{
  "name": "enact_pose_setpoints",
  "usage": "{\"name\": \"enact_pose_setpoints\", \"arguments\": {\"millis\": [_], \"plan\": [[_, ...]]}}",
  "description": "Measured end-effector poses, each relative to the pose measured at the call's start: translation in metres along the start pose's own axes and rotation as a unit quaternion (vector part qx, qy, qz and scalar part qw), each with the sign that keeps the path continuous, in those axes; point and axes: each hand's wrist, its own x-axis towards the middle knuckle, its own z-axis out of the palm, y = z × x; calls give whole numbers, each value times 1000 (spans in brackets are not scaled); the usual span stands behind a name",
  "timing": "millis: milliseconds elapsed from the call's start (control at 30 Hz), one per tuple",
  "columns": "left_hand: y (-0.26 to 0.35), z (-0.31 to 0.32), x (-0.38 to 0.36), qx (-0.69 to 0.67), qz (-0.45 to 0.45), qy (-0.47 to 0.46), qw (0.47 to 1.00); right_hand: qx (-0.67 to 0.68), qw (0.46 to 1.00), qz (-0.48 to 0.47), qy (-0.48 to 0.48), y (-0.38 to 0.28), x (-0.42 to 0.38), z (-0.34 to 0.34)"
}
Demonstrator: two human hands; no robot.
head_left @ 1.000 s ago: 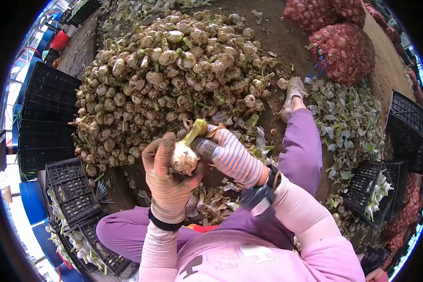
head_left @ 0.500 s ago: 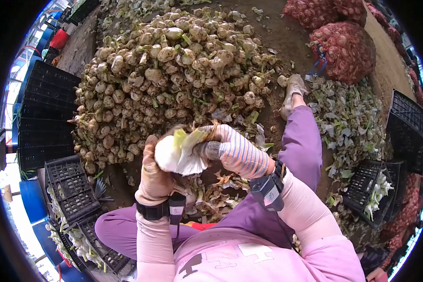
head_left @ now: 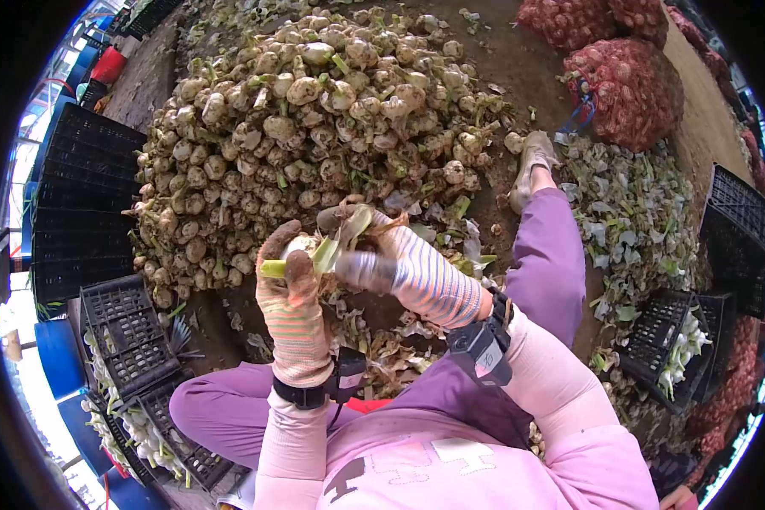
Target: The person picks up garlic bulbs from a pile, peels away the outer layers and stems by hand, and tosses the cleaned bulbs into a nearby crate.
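In front of my lap, my left hand (head_left: 287, 276), in a striped knit glove with soiled fingers, is closed around a white garlic bulb (head_left: 301, 245). The bulb's cut green stem (head_left: 274, 269) sticks out to the left past the thumb; the rest is largely hidden by the fingers. Just to the right, my right hand (head_left: 382, 259), gloved in blue and orange stripes, pinches a strip of pale, brownish outer skin (head_left: 353, 228). Some of its fingers are blurred. Directly beyond both hands rises a large heap of soil-stained bulbs (head_left: 314, 127).
Black crates (head_left: 132, 336) on the left hold cleaned bulbs with stems, and another crate (head_left: 667, 344) stands at right. Peeled skins (head_left: 625, 225) cover the ground beyond my outstretched leg. Filled red mesh sacks (head_left: 625, 93) sit at the upper right.
My left hand has turned the bulb, so the stem now points left instead of up. My right hand has pulled loose skin away from the bulb, upward and slightly left.
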Motion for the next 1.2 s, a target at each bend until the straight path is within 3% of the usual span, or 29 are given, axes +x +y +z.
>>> {"name": "enact_pose_setpoints", "arguments": {"millis": [100,200,233,333,467,533,567,600,633,667,700,733,767,833,867,900,933,1000,1033,1067,1100,1133,1200], "plan": [[1,-2,-5,-12,-10,-35,999,25,996,-70,-58,2,1,1],[-3,-5,-3,-5,-3,-52,999,-285,955,-76,-28,13,7,-14],[4,-2,-4,-30,-38,-30,998,-471,863,-184,1,9,6,-13],[7,2,-4,-77,-76,-10,994,-546,815,-195,6,17,9,-17],[4,1,-3,-131,-94,16,987,-543,809,-224,8,12,7,-20],[4,-6,2,-160,-90,8,983,-403,895,-189,-8,1,6,-21],[7,-12,6,-207,-94,28,973,-290,940,-172,43,2,2,-23],[11,-20,10,-254,-96,47,961,-270,954,-111,76,-9,-1,-31],[14,-37,12,-289,-90,-47,952,-166,971,-121,121,-16,1,-38],[18,-50,13,-258,-88,-76,959,-60,976,-129,164,-20,4,-42],[23,-49,13,-219,-75,-72,970,-172,973,-106,111,-20,6,-43],[28,-47,13,-181,-61,-68,979,-283,954,-83,55,-19,9,-44],[32,-45,13,-141,-51,-93,984,-479,874,-76,-44,19,22,-59],[34,-51,15,-70,-40,-159,984,-663,728,38,-172,7,9,-32],[33,-54,13,-13,-30,-131,991,-728,644,90,-219,5,8,-22],[36,-49,11,43,-6,-139,989,-673,719,-10,-174,8,6,-19],[40,-43,10,97,19,-146,984,-607,776,-41,-165,6,9,-21],[46,-32,6,101,-12,-189,977,-494,851,-115,-139,-3,8,-20],[51,-21,1,57,-63,-207,975,-495,850,-113,-138,-11,7,-16],[44,-24,4,166,-18,-216,962,-472,868,-6,-157,-20,7,-11],[41,-22,5,183,-5,-237,954,-441,875,101,-175,-23,7,-8],[39,-19,5,199,7,-258,945,-439,875,104,-174,-19,10,-11],[38,-19,2,195,-20,-267,944,-593,777,-36,-210,-5,17,-21]]}}
